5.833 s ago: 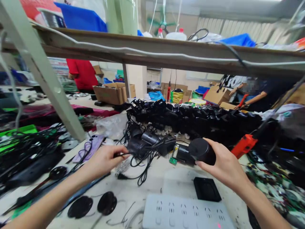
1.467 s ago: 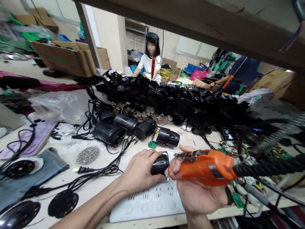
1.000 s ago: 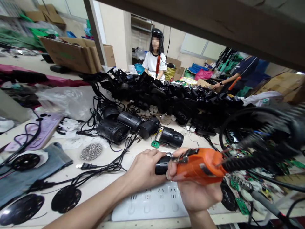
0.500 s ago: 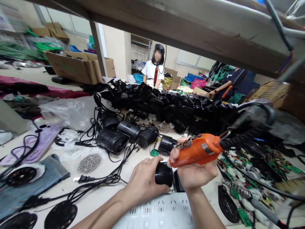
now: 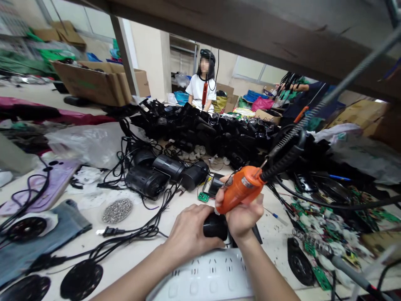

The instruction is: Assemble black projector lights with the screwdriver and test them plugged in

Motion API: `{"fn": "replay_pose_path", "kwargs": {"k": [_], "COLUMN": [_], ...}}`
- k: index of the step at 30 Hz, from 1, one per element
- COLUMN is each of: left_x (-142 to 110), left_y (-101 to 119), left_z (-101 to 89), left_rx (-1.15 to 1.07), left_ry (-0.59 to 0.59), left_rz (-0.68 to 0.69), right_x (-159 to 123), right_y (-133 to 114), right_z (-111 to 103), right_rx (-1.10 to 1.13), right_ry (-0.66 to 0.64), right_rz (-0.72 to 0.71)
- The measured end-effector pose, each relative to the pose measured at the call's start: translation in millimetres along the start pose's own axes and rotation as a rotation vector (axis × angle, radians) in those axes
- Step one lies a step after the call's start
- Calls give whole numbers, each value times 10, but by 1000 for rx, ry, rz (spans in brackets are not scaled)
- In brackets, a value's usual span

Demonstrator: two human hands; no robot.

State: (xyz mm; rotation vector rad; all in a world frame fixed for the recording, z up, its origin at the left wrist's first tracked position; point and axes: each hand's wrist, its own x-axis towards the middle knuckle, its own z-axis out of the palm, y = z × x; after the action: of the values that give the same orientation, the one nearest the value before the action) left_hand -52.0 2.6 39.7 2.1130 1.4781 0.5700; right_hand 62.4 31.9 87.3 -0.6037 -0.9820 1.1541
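My left hand (image 5: 191,228) is wrapped around a glossy black rounded housing (image 5: 214,226), low on the bench just beyond a white power strip (image 5: 203,278). An orange electric screwdriver (image 5: 241,190) is gripped in my right hand (image 5: 246,215); its nose points down at the housing, and its tip is hidden. A coiled spring and black cable run from its back end up to the right. Beyond my hands lies a small green circuit board (image 5: 203,197). Several black cylindrical housings (image 5: 146,184) with cords sit behind to the left.
A pile of small screws (image 5: 117,210) lies left of my hands, near black power cords (image 5: 138,234). Circuit boards and wires (image 5: 326,221) heap up at right. Black parts (image 5: 200,129) are mounded across the back. Another person (image 5: 200,90) sits beyond them. A beam (image 5: 250,37) crosses overhead.
The screwdriver has swung more upright, its back end moving left and nearer my body, with my right hand following. My left hand still holds the black housing. The view has shifted slightly.
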Motion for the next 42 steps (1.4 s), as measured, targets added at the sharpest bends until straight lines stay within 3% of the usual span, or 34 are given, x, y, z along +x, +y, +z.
{"fn": "replay_pose_path", "kwargs": {"k": [3, 6, 11, 17, 24, 32, 39, 42], "left_x": [4, 1, -129, -378, -394, -383, -369, -367], "left_y": [4, 9, -122, -353, -316, -349, -348, -341], "left_z": [13, -5, -154, -231, -225, -219, -268, -278], "left_rx": [-21, -30, -175, -325, -363, -345, -326, -333], "left_ry": [18, 16, -19, -36, -13, 22, 2, 2], "left_rz": [29, 45, 5, -147, -135, -66, -15, 25], "right_x": [29, 38, -51, -104, -86, -92, -182, -335], "right_y": [-96, -261, -404, -142, 127, 305, -72, -280], "right_z": [-5, 28, 201, 439, 456, 400, 415, 381], "right_rx": [8, 7, 54, 32, 24, -19, 56, 100], "right_ry": [34, 57, -53, -106, -42, -59, 3, -39], "right_rz": [20, -53, -46, 12, 91, 34, 22, 68]}}
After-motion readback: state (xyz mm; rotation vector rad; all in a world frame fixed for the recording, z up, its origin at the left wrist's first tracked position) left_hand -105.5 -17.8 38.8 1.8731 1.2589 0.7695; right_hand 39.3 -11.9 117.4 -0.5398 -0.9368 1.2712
